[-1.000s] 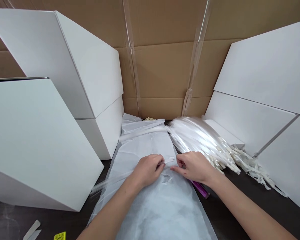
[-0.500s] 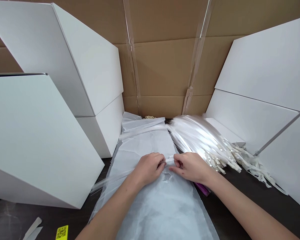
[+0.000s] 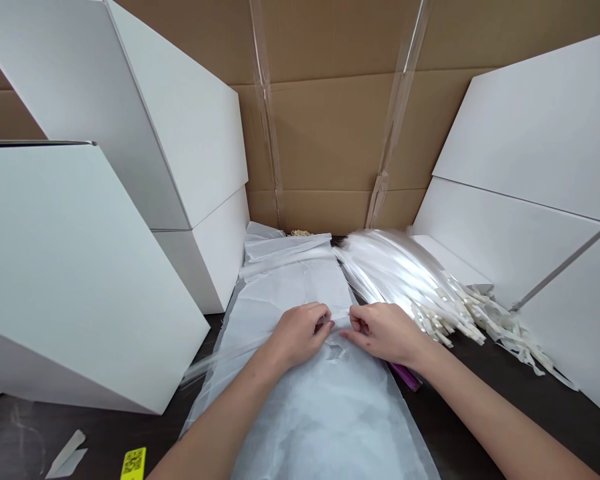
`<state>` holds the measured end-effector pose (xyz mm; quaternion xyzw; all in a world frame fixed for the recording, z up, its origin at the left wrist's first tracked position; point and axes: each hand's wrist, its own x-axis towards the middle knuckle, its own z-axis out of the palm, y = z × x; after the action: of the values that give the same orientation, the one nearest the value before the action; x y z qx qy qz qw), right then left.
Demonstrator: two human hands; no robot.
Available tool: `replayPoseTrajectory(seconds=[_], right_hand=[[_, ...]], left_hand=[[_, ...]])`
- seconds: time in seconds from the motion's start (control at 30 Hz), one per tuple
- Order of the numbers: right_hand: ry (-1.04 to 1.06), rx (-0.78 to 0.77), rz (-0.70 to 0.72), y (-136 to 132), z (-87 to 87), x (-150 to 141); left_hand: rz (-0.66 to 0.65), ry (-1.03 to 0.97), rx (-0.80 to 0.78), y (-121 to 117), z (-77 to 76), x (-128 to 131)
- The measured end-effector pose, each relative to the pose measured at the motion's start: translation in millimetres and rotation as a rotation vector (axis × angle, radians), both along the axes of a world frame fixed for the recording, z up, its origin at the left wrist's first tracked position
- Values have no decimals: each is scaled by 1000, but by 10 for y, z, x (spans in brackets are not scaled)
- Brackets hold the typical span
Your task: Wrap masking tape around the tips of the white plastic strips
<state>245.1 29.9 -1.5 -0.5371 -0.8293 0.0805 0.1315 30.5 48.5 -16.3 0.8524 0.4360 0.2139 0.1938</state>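
Observation:
My left hand [image 3: 301, 333] is closed in a pinch at the middle of the view, above thin white sheets [image 3: 325, 413]. Facing it, a short gap away, my right hand [image 3: 386, 331] is also closed, its index finger curled. A short white strip [image 3: 341, 313] spans the gap, with one end at the fingers of each hand. Clear, shiny strands [image 3: 217, 361] stick out to the left from beneath my left forearm. Just below the hands, the top sheet has a small torn hole [image 3: 335, 352].
Right of the sheets lies a heap of glossy clear strands [image 3: 395, 267] with white-wrapped ends. A purple object [image 3: 405, 376] shows under my right wrist. White boxes [image 3: 80, 267] stand left, more white boxes [image 3: 530, 140] right. Behind is a cardboard wall [image 3: 330, 133]. A yellow code tag [image 3: 133, 462] lies front left.
Both hands keep nearly the same place and grip. The gap between them looks about the same, and the whole view has shifted slightly.

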Motion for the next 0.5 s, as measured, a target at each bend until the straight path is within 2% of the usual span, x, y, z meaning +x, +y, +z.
replayPoseTrajectory(seconds=[0.17, 0.5], right_hand=[[-20, -32, -11, -13, 18, -12], [-39, 29, 26, 7, -3, -13]], left_hand=[[14, -23, -28, -9, 19, 8], [-3, -2, 0, 7, -25, -6]])
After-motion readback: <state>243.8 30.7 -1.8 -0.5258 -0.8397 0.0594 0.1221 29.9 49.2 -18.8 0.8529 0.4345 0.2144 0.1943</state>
